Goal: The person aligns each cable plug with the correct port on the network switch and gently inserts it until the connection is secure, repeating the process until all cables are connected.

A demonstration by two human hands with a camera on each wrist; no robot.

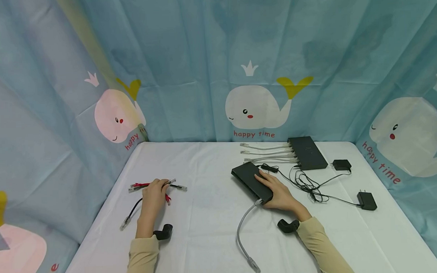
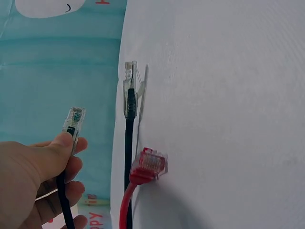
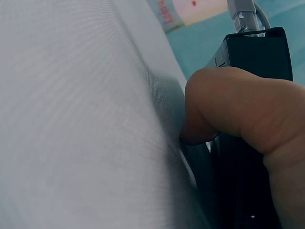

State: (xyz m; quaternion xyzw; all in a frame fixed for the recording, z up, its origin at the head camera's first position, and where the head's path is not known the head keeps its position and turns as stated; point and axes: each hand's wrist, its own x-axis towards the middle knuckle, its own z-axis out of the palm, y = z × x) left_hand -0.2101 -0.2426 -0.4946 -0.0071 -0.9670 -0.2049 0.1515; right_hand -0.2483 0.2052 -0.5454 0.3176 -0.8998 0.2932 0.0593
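Observation:
On the left side of the table my left hand [image 1: 153, 197] pinches a black network cable just behind its clear plug [image 2: 75, 119], thumb against fingers. Beside it in the left wrist view lie another black cable [image 2: 129, 143] and a red cable's plug [image 2: 148, 166]. More red cable [image 1: 140, 184] shows past the hand. My right hand [image 1: 280, 192] grips a flat black network switch [image 1: 249, 177] at its right side, the thumb [image 3: 214, 100] along its near edge. A grey network cable [image 1: 240, 232] is plugged into the switch's near end and trails toward me.
A second black switch [image 1: 307, 152] lies at the back right with several light cables [image 1: 266, 153] plugged into its left side. Tangled black power cords [image 1: 308, 185] run to two black adapters, one farther back [image 1: 341, 164], one nearer [image 1: 367, 201]. A whale-print curtain [image 1: 187, 73] surrounds the table.

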